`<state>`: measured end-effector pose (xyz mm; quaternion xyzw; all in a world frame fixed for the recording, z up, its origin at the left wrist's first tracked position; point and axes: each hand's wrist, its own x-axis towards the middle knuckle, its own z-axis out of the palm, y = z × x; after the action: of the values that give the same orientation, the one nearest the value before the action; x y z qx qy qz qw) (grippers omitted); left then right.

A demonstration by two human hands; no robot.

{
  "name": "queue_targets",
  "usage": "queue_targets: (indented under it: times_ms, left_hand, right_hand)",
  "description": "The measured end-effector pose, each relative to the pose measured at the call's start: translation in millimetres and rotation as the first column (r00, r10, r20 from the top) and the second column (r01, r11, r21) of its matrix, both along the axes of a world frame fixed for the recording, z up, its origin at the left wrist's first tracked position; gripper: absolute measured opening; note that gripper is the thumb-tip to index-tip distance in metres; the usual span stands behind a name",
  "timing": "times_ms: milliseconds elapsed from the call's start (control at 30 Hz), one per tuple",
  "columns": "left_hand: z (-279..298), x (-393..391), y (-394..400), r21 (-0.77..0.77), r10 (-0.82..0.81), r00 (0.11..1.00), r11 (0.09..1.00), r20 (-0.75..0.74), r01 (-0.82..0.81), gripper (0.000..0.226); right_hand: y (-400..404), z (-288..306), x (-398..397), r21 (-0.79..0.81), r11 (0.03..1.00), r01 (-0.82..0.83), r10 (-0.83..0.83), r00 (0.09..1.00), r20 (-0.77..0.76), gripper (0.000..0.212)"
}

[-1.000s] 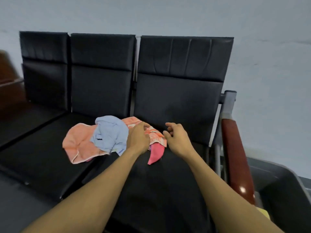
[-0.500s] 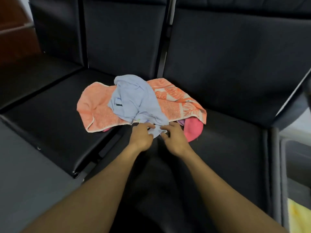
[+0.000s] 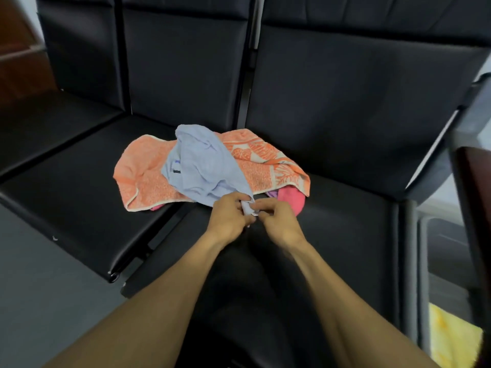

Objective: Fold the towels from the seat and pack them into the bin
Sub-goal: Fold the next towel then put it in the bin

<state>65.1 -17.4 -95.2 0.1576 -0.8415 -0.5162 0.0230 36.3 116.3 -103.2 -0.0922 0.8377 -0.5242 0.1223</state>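
Note:
A heap of towels lies on the black seat (image 3: 345, 235). On top is a light blue towel (image 3: 202, 166), over an orange patterned towel (image 3: 265, 166). A pink towel (image 3: 292, 200) and a bit of purple cloth peek out beneath at the right. My left hand (image 3: 229, 217) and my right hand (image 3: 277, 219) meet at the heap's near edge. Both pinch the near corner of the light blue towel. The grey bin (image 3: 425, 261) stands at the far right, with a yellow towel (image 3: 451, 338) inside it.
The seats form a row of black padded chairs with upright backrests (image 3: 358, 102). A dark wooden armrest (image 3: 475, 208) runs between the right seat and the bin. Grey floor (image 3: 39, 301) lies at the lower left.
The view tipped down and closer to the seat. Both hands came from the orange towel to the heap's near edge and closed on the blue towel's corner.

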Motion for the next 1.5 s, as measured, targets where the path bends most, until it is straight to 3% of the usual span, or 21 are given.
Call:
queue_targets:
  times_ms: [200, 300, 533, 633, 733, 767, 900, 1000, 1100, 1200, 1300, 1400, 1500]
  left_hand:
    - [37, 34, 46, -0.153, -0.137, 0.984, 0.981, -0.11, 0.119, 0.025]
    - [48, 49, 66, -0.07, -0.196, 0.976, 0.979, -0.1, 0.19, 0.02]
    - [37, 45, 93, -0.178, -0.145, 0.981, 0.977, -0.13, 0.121, 0.003]
    - [25, 34, 95, -0.248, -0.209, 0.969, 0.954, -0.131, 0.172, 0.015]
    - [19, 21, 97, -0.232, -0.182, 0.972, 0.962, -0.148, 0.145, 0.007]
    - [17, 18, 97, -0.229, -0.179, 0.972, 0.963, -0.156, 0.14, 0.007]
    - [10, 9, 93, -0.358, -0.337, 0.939, 0.887, -0.069, 0.292, 0.015]
    - [6, 10, 84, -0.481, -0.339, 0.941, 0.824, 0.005, 0.299, 0.025]
    - [13, 12, 79, -0.445, -0.303, 0.945, 0.868, -0.125, 0.219, 0.017]
    - [14, 15, 76, -0.38, -0.292, 0.945, 0.899, -0.149, 0.218, 0.016]
    - [7, 23, 69, -0.463, -0.291, 0.956, 0.853, -0.035, 0.243, 0.019]
    - [1, 26, 55, -0.58, -0.271, 0.958, 0.767, 0.094, 0.274, 0.018]
    - [6, 25, 49, -0.473, -0.247, 0.969, 0.855, -0.008, 0.214, 0.022]
  right_hand:
    - [53, 44, 36, -0.093, 0.983, 0.159, -0.162, 0.986, -0.025, 0.024]
    - [75, 47, 56, -0.108, 0.98, 0.167, -0.173, 0.984, -0.051, 0.021]
    - [100, 19, 71, -0.08, 0.979, 0.185, -0.193, 0.976, -0.105, 0.017]
    - [103, 4, 66, -0.04, 0.978, 0.207, -0.21, 0.965, -0.157, 0.018]
    - [103, -2, 53, -0.01, 0.978, 0.208, -0.205, 0.956, -0.209, 0.01]
    - [105, -2, 50, -0.014, 0.978, 0.21, -0.207, 0.949, -0.237, 0.016]
    - [111, -2, 38, -0.111, 0.951, 0.289, -0.308, 0.922, -0.236, 0.018]
    - [111, 1, 36, -0.186, 0.91, 0.37, -0.403, 0.895, -0.19, 0.014]
    - [103, 5, 43, -0.231, 0.952, 0.2, -0.238, 0.96, -0.149, 0.003]
    - [95, 10, 49, -0.225, 0.973, 0.041, -0.08, 0.983, -0.163, 0.003]
    - [95, 12, 46, -0.216, 0.964, 0.152, -0.2, 0.954, -0.222, 0.014]
    - [100, 12, 42, -0.272, 0.925, 0.267, -0.316, 0.935, -0.159, 0.019]
    - [99, 12, 42, -0.199, 0.966, 0.166, -0.195, 0.971, -0.136, 0.018]
